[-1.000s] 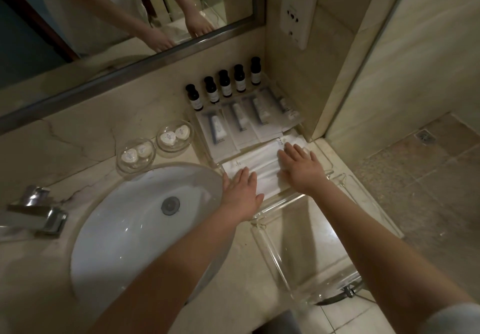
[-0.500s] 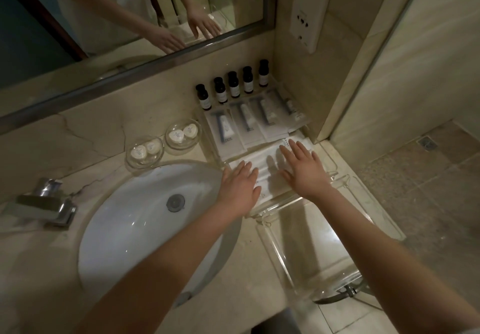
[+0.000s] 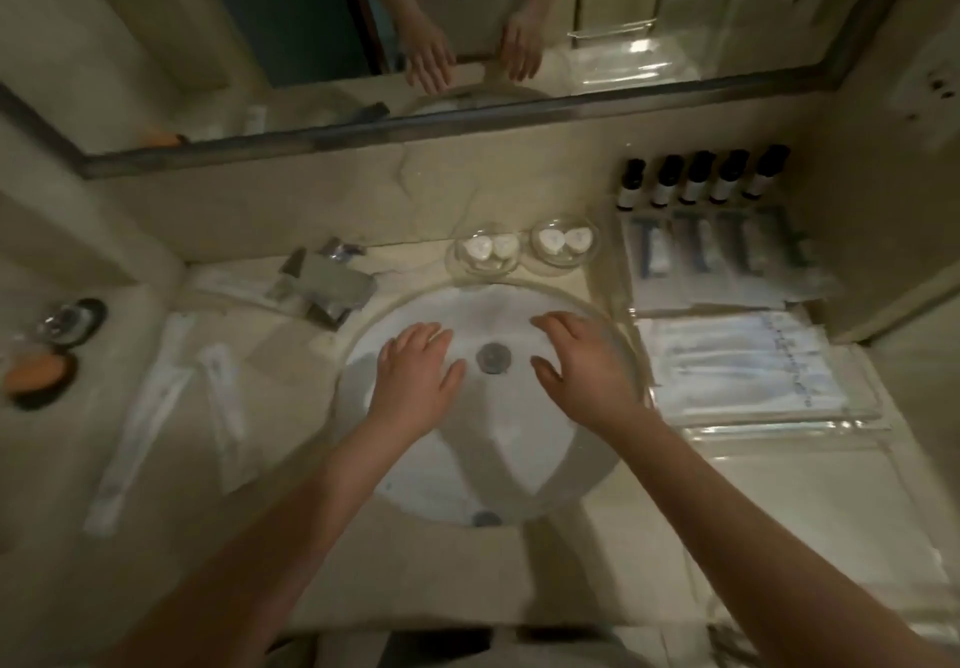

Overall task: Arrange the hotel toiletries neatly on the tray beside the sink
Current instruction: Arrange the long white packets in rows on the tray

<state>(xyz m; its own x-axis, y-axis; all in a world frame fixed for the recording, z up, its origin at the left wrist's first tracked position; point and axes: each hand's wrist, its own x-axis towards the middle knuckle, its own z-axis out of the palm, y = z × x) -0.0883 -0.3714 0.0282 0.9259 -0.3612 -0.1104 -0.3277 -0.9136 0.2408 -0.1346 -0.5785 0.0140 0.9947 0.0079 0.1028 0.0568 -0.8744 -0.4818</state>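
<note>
Both hands hover over the round white sink basin [image 3: 415, 314], palms down, fingers loosely spread and holding nothing. The left hand [image 3: 415, 381] sits left of the grey drain plug [image 3: 493, 357], the right hand [image 3: 587, 371] right of it, close to the basin's right rim. The toiletries lie well to the right of the right hand, at the counter's right end. There, flat white sachets [image 3: 737, 360] rest in the clear plastic tray [image 3: 779, 425], lined up edge to edge. Behind them, four clear packets with dark contents [image 3: 711, 262] lie side by side. Along the back wall stand five small dark bottles with white labels [image 3: 698, 178], upright in a row. Two clear round dishes holding white soaps [image 3: 524, 249] sit at the basin's back edge. The picture is blurred, so label print can't be read.
</note>
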